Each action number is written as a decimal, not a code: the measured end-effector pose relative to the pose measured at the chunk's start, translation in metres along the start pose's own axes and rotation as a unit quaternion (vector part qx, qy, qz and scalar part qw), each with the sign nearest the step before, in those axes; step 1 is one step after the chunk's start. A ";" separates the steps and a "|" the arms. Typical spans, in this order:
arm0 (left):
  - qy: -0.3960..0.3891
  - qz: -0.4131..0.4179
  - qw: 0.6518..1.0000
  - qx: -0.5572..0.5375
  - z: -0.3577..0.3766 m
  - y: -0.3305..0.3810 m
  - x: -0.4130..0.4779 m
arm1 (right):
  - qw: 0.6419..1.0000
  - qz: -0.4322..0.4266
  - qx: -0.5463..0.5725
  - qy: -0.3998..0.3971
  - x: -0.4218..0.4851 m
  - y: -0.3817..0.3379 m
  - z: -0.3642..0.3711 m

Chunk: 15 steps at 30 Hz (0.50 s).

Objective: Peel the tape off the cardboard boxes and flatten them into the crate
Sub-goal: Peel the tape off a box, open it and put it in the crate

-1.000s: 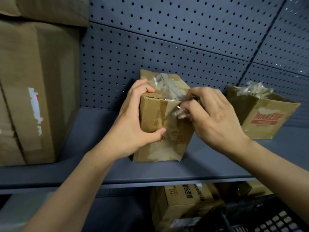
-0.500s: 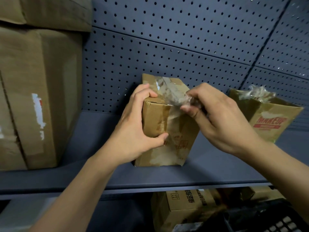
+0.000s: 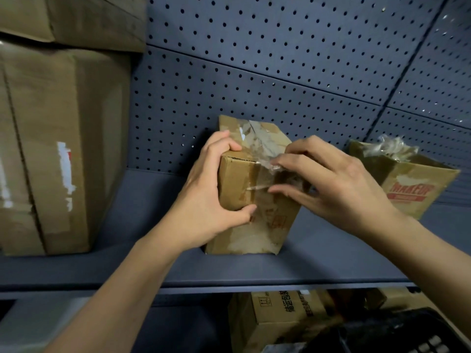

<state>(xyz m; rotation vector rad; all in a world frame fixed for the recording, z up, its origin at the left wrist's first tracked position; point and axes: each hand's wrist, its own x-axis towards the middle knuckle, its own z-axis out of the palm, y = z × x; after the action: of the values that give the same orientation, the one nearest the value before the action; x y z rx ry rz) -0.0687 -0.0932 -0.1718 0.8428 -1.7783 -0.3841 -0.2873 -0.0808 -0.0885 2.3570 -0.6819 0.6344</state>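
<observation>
Fingers of the left hand clasp the top left corner of a small brown cardboard box standing mid-shelf on the grey metal shelf. The right hand pinches clear crumpled tape at its top edge. A large brown carton fills the shelf's left end, an open red-printed box stands right, and a black crate sits below.

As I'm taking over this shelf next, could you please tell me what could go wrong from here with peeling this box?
The clear tape looks crumpled where the right hand pinches it, so it may tear and leave strips behind. The small box stands near the front edge of the shelf, steadied only by the left hand; a hard pull could tip it off.
</observation>
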 end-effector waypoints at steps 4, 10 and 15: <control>0.000 0.001 1.000 0.005 0.000 -0.001 0.000 | 0.998 -0.025 -0.036 0.043 -0.003 0.000 0.000; -0.001 -0.004 1.000 0.004 0.000 -0.001 0.000 | 0.999 -0.021 -0.038 0.024 0.003 -0.003 -0.010; 0.004 0.000 1.000 0.001 0.001 0.000 0.000 | 0.998 -0.035 -0.030 -0.038 -0.013 0.000 -0.007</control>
<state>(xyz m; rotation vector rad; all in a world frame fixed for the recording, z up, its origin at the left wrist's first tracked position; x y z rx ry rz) -0.0692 -0.0935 -0.1722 0.8453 -1.7718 -0.3795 -0.2993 -0.0724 -0.0915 2.3481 -0.6391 0.4891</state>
